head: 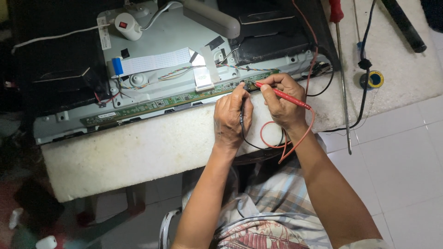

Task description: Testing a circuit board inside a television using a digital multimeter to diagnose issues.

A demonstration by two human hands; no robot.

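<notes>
Head view looks down on two bare hands meeting over a long green circuit strip that runs along the lower edge of an opened grey metal chassis. The right hand pinches a red test probe between thumb and fingers, fingers curled closed around its shaft, with the tip pressed down at the right end of the strip. A red lead loops from the probe down past the wrist. The left hand is closed too, thumb and forefinger pinched on a black probe — only its tip and a bit of black lead show, so the grip itself is mostly hidden. Both tips land just beside each other on the strip.

The chassis rests on a white foam slab, which overhangs the person's lap. On the chassis, a white flat ribbon cable lies above the strip, with twisted coloured wires beside it. To the right — well apart from the hands — lie a long red-handled screwdriver and a small roll of tape.
</notes>
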